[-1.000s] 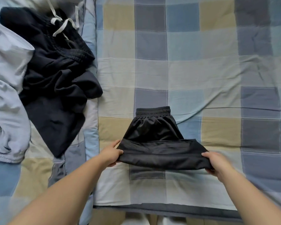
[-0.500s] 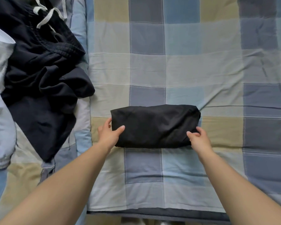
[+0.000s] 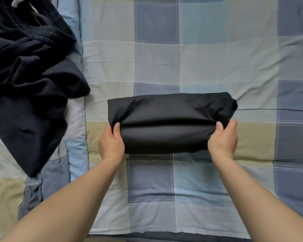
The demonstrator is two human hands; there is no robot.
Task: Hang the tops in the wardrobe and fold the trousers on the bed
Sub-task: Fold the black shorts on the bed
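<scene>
Gripping the folded black trousers [image 3: 171, 122] at both short ends, I have my left hand [image 3: 111, 143] on one end and my right hand [image 3: 223, 140] on the other, thumbs on top and the other fingers curled underneath, out of sight. The bundle lies on the checked bed cover [image 3: 217, 58] directly between my hands, with a crease running across it from thumb to thumb. I hold the two ends at once so the layers stay stacked and the slippery cloth does not slide apart; I judge this fold is nearly complete and needs only squaring or one more turn. Well off beyond my left hand lies a heap of dark clothes [image 3: 30, 67], one piece with a pale drawstring [image 3: 16, 1], unfolded. Kept apart like this, the loose pile cannot tangle with the tidy bundle.
</scene>
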